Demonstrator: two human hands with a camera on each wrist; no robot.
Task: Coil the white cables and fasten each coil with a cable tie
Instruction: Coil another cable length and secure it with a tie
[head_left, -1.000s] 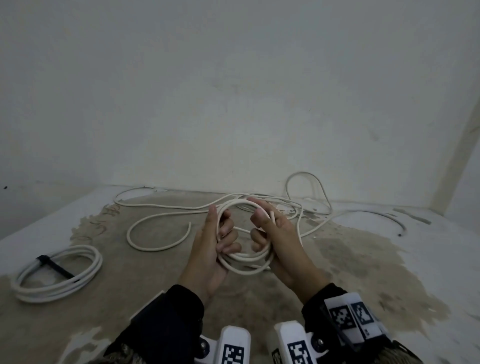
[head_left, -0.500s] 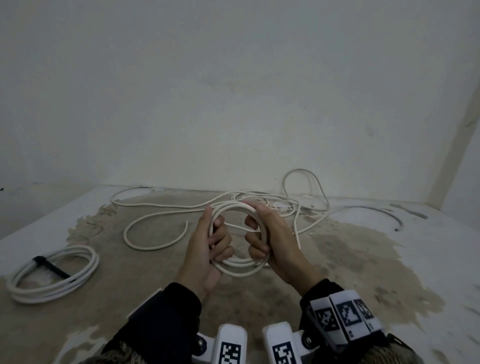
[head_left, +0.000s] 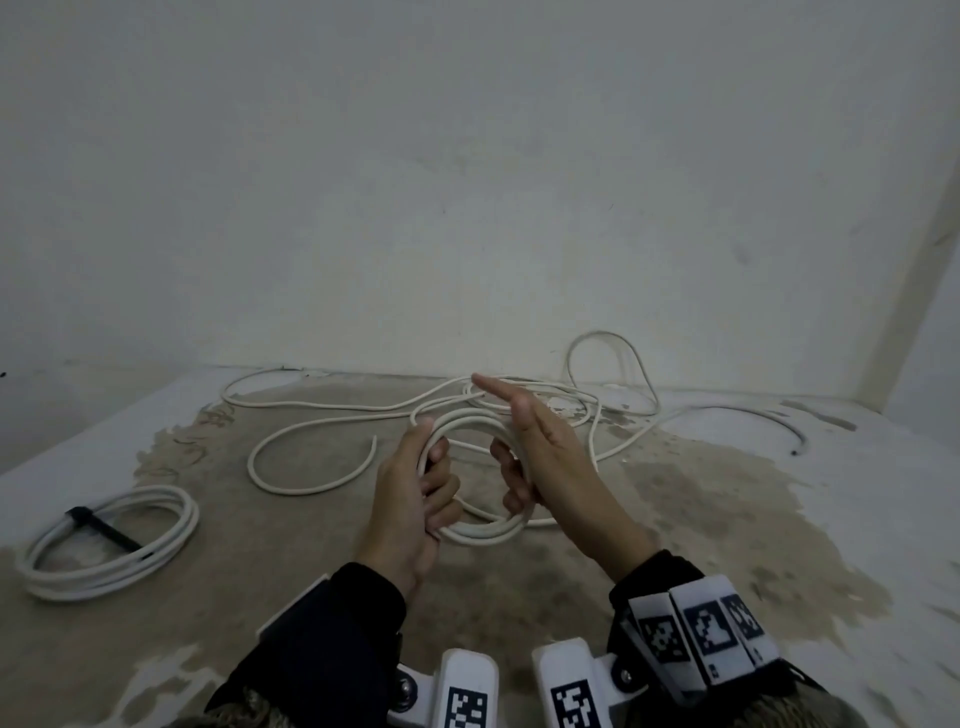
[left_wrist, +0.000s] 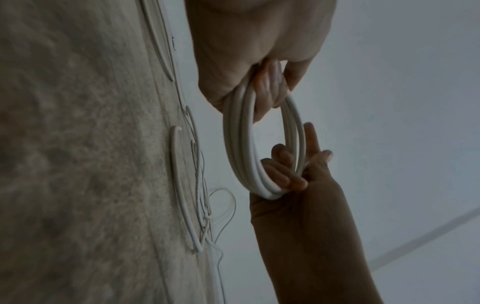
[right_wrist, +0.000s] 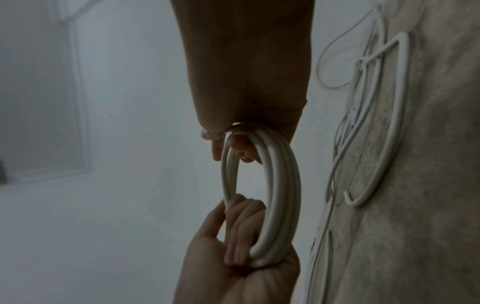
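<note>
1. Several loose white cables (head_left: 332, 415) sprawl over the stained floor (head_left: 727, 519) ahead of me.
2. My left hand (head_left: 410, 499) curls around the half-wound coil (head_left: 485, 532), held above the floor.
3. My right hand (head_left: 540, 447) hooks its lower fingers through the coil, forefinger straight.
4. One finished coil (head_left: 104, 551) lies far left, bound by a black cable tie (head_left: 104, 527).

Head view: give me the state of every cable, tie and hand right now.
Held coil: several loops, untied, gripped on both sides.
Left hand: fingers curled round coil.
Right hand: lower fingers hooked through coil, index extended.
Finished coil: on floor, fastened.
Black tie: cinched.
Loose cables: uncoiled.
</note>
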